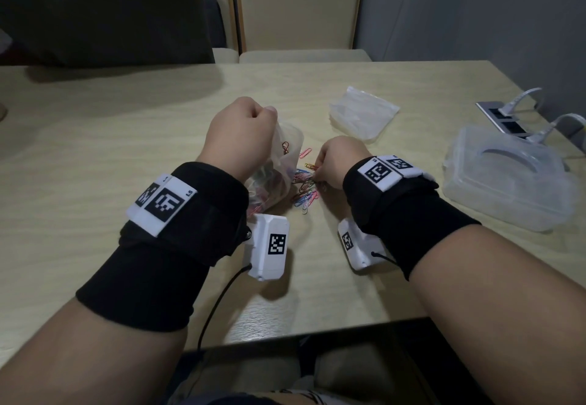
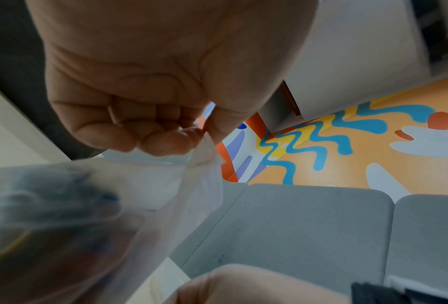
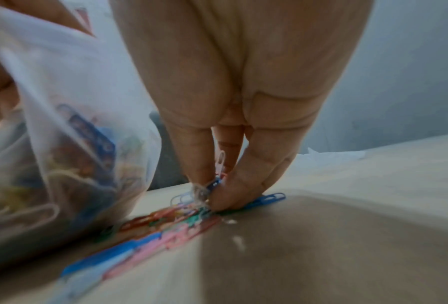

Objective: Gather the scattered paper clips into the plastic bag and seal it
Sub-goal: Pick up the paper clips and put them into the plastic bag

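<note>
The left hand [image 1: 241,133] pinches the bag [image 1: 279,176] rim, holding its mouth up and open on the table [image 1: 364,277]; beside it, the right hand [image 1: 337,163] closes its fingertips [image 3: 225,197] on loose paper clips [image 1: 306,190], ready to lift.

bare table [image 1: 111,138] left, plastic container [image 1: 507,179] (far right) blocking, spare bags [image 1: 363,112] beyond
</note>
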Available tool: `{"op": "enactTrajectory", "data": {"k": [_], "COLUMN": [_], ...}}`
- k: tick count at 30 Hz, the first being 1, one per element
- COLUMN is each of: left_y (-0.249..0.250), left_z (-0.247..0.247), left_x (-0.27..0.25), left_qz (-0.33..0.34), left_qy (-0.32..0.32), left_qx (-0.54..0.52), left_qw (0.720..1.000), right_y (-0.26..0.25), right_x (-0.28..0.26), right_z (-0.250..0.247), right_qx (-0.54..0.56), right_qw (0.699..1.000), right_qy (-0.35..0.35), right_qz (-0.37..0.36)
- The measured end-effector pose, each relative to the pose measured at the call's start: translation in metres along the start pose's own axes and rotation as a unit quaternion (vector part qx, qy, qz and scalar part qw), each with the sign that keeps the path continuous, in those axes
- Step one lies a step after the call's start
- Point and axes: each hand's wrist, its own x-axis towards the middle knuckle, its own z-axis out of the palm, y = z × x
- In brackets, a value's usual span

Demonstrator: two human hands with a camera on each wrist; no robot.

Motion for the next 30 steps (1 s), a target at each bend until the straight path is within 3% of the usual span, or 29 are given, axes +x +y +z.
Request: {"op": "enactTrajectory", "data": {"k": [2,4,9,12,14,17,21,23,30], "left_y": [0.0,0.0,0.0,0.0,0.0,0.002,0.001,-0.001,-0.003], "left_z": [0.0,0.0,0.002,0.004,0.005,0.005,0.005,0.005,0.004], "left_x": [0.0,0.0,0.0,-0.001,-0.002,-0.003,-0.005,-0.004,-0.001], "left_qz": [0.0,0.0,-0.002,-0.003,-0.005,-0.008,-0.009,-0.011,-0.018], "left_qy": [0.001,0.004,0.002,0.0,-0.001,0.001,0.008,0.008,0.012], "left_qx": [-0.003,-0.008,-0.01,-0.013,-0.016,-0.022,-0.027,-0.032,-0.046], "left_qw": [1.0,1.0,1.0,1.0,1.0,1.0,1.0,0.999,0.999], "right_y": [-0.009,-0.008,-0.008,-0.014,-0.021,-0.033,-0.042,-0.044,-0.051], "right_x": [-0.047,-0.062,-0.064,-0.074,-0.081,-0.087,-0.087,-0.086,-0.091], "right_z": [-0.024,-0.038,-0.055,-0.069,-0.073,-0.072,-0.074,-0.079,-0.081], "right_qx": [0.063,0.207,0.495,0.591,0.61,0.569,0.392,0.303,0.125], "right_qw": [0.998,0.978,0.867,0.802,0.785,0.812,0.909,0.941,0.976], "right_qy": [0.015,0.025,0.048,0.027,-0.008,-0.034,0.012,0.014,0.047], "right_qz": [-0.02,-0.019,-0.038,-0.082,-0.109,-0.126,-0.141,-0.149,-0.174]}}
